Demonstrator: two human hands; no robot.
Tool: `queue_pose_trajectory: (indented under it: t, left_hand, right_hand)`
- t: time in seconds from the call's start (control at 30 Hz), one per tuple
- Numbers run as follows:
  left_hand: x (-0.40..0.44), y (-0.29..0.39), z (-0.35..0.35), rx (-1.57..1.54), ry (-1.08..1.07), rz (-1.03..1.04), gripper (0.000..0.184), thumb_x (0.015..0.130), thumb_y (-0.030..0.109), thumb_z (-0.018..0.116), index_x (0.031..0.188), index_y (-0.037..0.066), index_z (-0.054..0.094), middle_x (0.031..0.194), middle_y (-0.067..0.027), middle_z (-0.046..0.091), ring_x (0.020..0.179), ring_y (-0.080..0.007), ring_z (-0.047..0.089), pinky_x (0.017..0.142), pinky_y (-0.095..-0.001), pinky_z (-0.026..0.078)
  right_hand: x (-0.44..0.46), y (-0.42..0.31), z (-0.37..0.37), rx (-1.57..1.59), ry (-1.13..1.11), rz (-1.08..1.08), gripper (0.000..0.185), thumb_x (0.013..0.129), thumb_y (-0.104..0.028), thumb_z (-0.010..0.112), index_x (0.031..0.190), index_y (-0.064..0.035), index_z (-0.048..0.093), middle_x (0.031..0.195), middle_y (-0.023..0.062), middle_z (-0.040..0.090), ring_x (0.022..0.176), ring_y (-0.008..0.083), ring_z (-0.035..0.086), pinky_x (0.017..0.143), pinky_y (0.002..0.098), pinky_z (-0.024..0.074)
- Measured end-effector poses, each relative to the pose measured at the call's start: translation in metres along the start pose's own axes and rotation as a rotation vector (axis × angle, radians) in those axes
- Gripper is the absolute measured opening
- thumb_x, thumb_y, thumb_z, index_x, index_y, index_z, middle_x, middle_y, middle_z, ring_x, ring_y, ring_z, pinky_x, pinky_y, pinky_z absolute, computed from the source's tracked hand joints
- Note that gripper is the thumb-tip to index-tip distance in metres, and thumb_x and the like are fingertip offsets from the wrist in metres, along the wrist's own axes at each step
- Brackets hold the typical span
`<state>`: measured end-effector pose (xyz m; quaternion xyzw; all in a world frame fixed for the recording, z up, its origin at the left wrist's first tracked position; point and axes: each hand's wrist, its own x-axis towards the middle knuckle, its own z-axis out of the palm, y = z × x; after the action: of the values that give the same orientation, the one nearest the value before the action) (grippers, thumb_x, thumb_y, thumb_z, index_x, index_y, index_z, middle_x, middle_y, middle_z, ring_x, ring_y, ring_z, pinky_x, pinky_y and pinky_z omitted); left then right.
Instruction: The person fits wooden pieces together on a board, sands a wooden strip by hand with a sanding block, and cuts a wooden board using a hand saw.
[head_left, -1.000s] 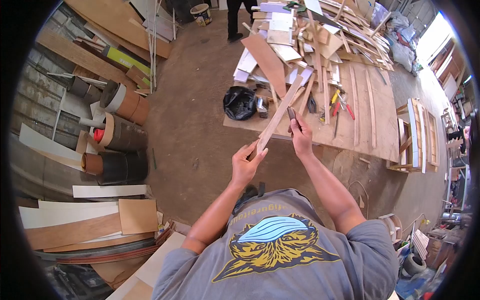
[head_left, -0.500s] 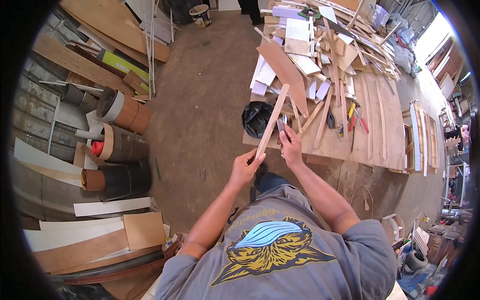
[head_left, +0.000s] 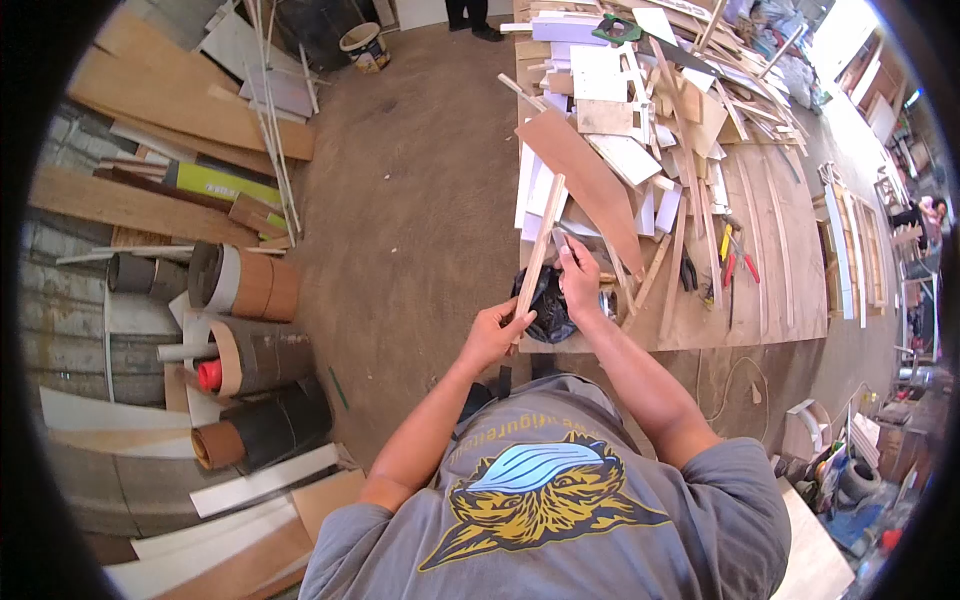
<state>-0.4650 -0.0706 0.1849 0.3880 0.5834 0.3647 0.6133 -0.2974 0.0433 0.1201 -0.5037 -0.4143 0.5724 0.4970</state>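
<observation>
My left hand [head_left: 492, 335] is closed round the lower end of a narrow wooden strip [head_left: 541, 245], which slants up and slightly right. My right hand [head_left: 579, 280] pinches a small dark flat piece [head_left: 561, 240] beside the strip's upper half; what exactly it is I cannot make out. Behind and below the right hand lies a black plastic bag [head_left: 546, 306], at the near left corner of the wooden table [head_left: 735, 325]. A brown curved board [head_left: 585, 185] rests just beyond the hands.
Wood offcuts [head_left: 600, 75] and a green-handled saw [head_left: 617, 29] are heaped on the table. Red-handled pliers [head_left: 730, 268] lie to the right. Rolls of sheet material [head_left: 265, 285] and boards line the left. A bucket [head_left: 364, 47] and a person's legs [head_left: 467, 14] are at the top.
The view has turned, so the table sits further right and lower. The strip now stands more upright, both hands still holding their pieces. The person's legs at the top have shifted left.
</observation>
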Motion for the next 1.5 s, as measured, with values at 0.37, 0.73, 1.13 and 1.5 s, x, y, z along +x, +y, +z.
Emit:
queue_pose_trajectory:
  t: [0.37, 0.73, 1.13, 1.5]
  left_hand:
    - [0.111, 0.035, -0.141, 0.237, -0.163, 0.127, 0.04, 0.097, 0.031, 0.074, 0.126, 0.003, 0.073, 0.072, 0.0044, 0.055, 0.066, -0.0057, 0.046, 0.059, -0.0267, 0.039]
    - [0.194, 0.085, -0.237, 0.437, -0.336, 0.28, 0.045, 0.097, 0.03, 0.074, 0.133, 0.003, 0.07, 0.078, 0.005, 0.057, 0.071, -0.0062, 0.048, 0.062, -0.0261, 0.042]
    - [0.357, 0.118, -0.192, 0.6, -0.515, 0.426, 0.046, 0.097, 0.034, 0.07, 0.133, 0.005, 0.068, 0.084, -0.0215, 0.07, 0.069, -0.0227, 0.064, 0.07, -0.0363, 0.051]
    - [0.441, 0.154, -0.14, 0.832, -0.932, 0.489, 0.045, 0.097, 0.032, 0.07, 0.129, 0.001, 0.068, 0.101, -0.0252, 0.072, 0.088, -0.039, 0.071, 0.077, -0.0445, 0.055]
  right_hand:
    - [0.066, -0.001, 0.109, -0.103, 0.272, 0.007, 0.029, 0.103, -0.018, 0.064, 0.124, 0.0009, 0.065, 0.102, 0.0083, 0.073, 0.079, 0.0134, 0.067, 0.07, 0.0283, 0.0533]
    - [0.131, 0.0, 0.151, -0.673, 0.697, -0.065, 0.031, 0.09, -0.022, 0.074, 0.116, -0.0043, 0.075, 0.095, 0.0162, 0.075, 0.089, 0.0312, 0.072, 0.082, 0.0418, 0.0544]
    - [0.249, 0.0, 0.072, -0.819, 0.93, 0.1, 0.032, 0.09, -0.023, 0.072, 0.118, -0.009, 0.076, 0.103, 0.0164, 0.076, 0.098, 0.0366, 0.071, 0.088, 0.0475, 0.0538]
    - [0.249, 0.035, -0.025, -0.834, 1.237, 0.23, 0.032, 0.093, -0.024, 0.069, 0.121, -0.0086, 0.072, 0.106, 0.0162, 0.073, 0.098, 0.0375, 0.069, 0.088, 0.0494, 0.053]
